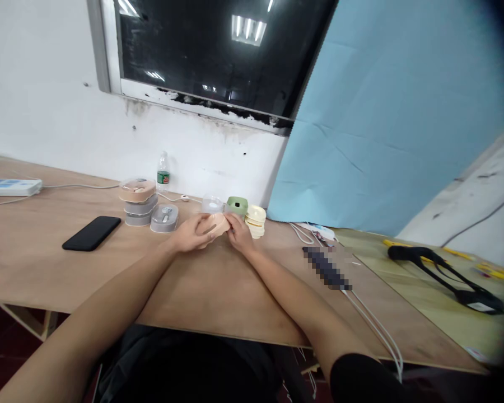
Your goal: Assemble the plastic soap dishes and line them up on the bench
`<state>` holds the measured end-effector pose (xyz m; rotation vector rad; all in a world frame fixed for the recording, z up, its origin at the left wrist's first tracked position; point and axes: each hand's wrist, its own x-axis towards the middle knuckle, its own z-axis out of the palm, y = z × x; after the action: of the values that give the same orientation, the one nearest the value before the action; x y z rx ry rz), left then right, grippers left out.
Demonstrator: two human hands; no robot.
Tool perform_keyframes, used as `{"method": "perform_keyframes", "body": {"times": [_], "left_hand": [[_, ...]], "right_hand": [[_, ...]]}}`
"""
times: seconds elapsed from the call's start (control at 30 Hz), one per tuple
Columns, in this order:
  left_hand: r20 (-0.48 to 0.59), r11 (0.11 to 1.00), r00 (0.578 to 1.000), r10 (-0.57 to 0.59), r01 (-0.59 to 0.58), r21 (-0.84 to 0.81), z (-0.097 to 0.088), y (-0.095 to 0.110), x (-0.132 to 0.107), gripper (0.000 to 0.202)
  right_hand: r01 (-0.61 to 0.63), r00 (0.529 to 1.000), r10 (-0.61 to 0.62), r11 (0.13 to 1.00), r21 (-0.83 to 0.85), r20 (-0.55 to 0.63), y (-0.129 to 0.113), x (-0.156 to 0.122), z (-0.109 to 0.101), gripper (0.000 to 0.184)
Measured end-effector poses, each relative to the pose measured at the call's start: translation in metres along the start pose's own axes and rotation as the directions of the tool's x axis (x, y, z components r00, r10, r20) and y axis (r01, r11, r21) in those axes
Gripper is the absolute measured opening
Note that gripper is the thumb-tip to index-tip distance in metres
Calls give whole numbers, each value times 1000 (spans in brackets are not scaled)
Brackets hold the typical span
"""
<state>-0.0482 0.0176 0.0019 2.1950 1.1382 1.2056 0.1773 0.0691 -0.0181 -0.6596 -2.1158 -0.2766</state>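
Note:
Both my hands meet over the wooden table (201, 291) around a small peach-coloured round box (215, 223). My left hand (190, 234) cups it from the left with fingers curled on its side. From the right, my right hand (238, 232) pinches its edge. Just behind them stand a clear lid (212, 204), a green box (237, 205) and a pale yellow stack of boxes (256, 219).
A stack of peach and grey boxes (138, 201) and a grey box (164, 218) sit to the left, with a black phone (92, 233) nearer. A water bottle (163, 173) stands by the wall. White cables (373, 324) and a black tool (441, 268) lie to the right.

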Motion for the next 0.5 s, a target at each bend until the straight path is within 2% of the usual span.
{"method": "perform_keyframes", "body": {"times": [0.1, 0.23, 0.3, 0.4, 0.5], "left_hand": [[72, 981, 994, -83, 94, -170, 3, 1, 1, 70], [140, 939, 990, -6, 53, -339, 7, 1, 1, 56], [117, 925, 993, -14, 57, -375, 7, -3, 1, 59], [32, 934, 995, -91, 96, -344, 8, -11, 2, 65], [-18, 953, 996, -84, 75, -292, 10, -16, 4, 65]], "right_hand": [[-66, 998, 66, 998, 0, 5, 1, -1, -5, 41], [-215, 976, 211, 975, -65, -63, -2, 6, -11, 37], [-337, 937, 326, 938, -76, -128, -4, 15, -14, 39], [-487, 860, 470, 872, -42, -197, -5, 27, -19, 43], [-555, 819, 547, 832, 2, -175, -6, 34, -19, 42]]}}
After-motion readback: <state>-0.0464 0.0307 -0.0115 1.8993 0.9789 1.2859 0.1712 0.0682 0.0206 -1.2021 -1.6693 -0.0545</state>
